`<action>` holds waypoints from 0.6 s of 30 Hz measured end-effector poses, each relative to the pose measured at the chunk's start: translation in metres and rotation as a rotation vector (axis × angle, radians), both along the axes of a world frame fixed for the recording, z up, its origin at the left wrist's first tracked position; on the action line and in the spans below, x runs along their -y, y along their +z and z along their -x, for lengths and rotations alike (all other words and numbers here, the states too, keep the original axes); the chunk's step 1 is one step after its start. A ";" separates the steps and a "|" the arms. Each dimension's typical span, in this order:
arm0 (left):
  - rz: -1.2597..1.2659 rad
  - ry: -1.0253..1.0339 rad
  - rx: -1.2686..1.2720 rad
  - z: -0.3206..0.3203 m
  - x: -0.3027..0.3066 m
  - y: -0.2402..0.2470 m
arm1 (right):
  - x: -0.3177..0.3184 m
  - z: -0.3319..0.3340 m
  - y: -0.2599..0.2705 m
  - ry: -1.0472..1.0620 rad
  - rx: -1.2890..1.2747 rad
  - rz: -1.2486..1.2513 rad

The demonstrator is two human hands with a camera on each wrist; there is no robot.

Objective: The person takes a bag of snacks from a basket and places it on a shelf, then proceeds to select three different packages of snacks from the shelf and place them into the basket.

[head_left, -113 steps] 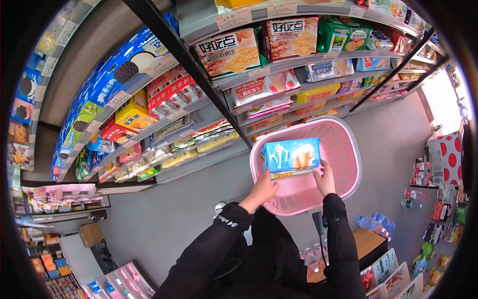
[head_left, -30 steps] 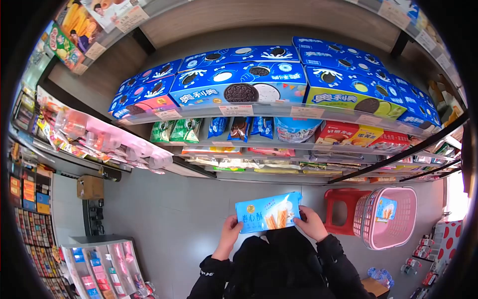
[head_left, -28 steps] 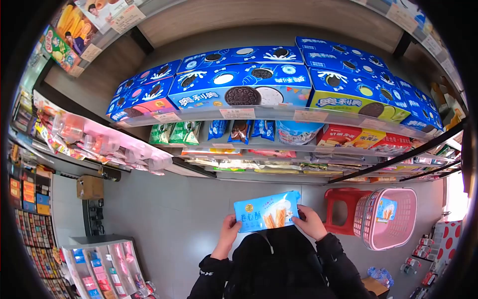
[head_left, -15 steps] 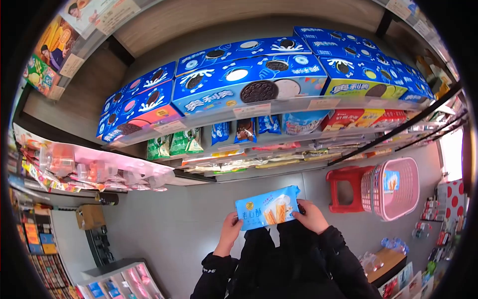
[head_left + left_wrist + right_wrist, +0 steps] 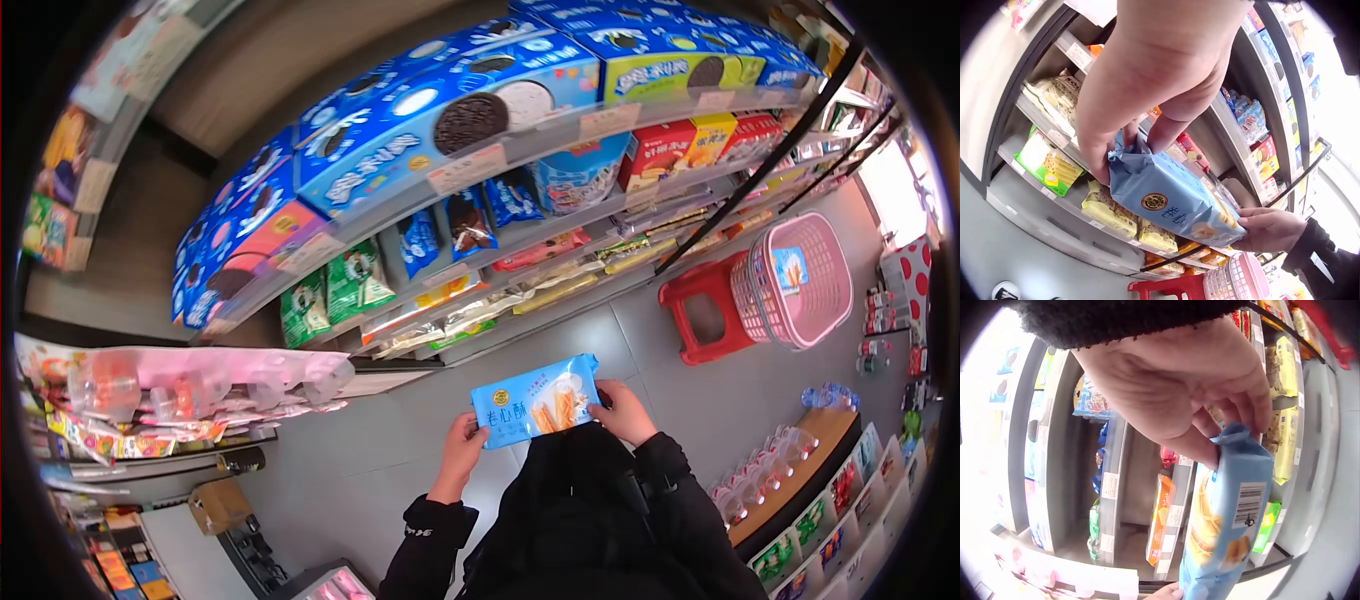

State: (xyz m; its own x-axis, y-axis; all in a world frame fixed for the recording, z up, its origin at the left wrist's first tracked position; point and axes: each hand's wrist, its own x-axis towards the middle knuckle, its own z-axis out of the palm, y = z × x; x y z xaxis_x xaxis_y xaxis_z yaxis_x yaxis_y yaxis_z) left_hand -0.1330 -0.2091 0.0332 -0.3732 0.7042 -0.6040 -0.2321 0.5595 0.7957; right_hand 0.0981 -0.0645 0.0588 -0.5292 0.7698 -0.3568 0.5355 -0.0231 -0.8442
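Both hands hold a light blue pack of rolled wafer biscuits (image 5: 530, 400) flat in front of the body, its printed face up. My left hand (image 5: 461, 456) pinches its left end, thumb on the front. The right hand (image 5: 624, 414) grips the opposite end the same way. In the left wrist view the fingers press into the crimped end of the pack (image 5: 1175, 200). A barcode shows on the side of the pack (image 5: 1235, 512) in the right wrist view. Another blue pack (image 5: 789, 268) lies in the pink basket (image 5: 848, 280) at the right.
A red stool (image 5: 680, 295) stands against the basket. Ahead, shelves carry blue cookie boxes (image 5: 450, 130), with bags below. A low wooden ledge (image 5: 830, 435) with bottles is at lower right. Grey floor (image 5: 400, 490) lies around the person.
At 3.8 s ago the hands were at a blue pack in the basket; since 1.0 s ago they hold a pack away from it. The head view has since swung right, the grip unchanged.
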 end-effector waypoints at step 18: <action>0.204 -0.193 0.040 -0.065 -0.092 -0.098 | -0.031 -0.100 -0.117 -0.514 -0.285 0.456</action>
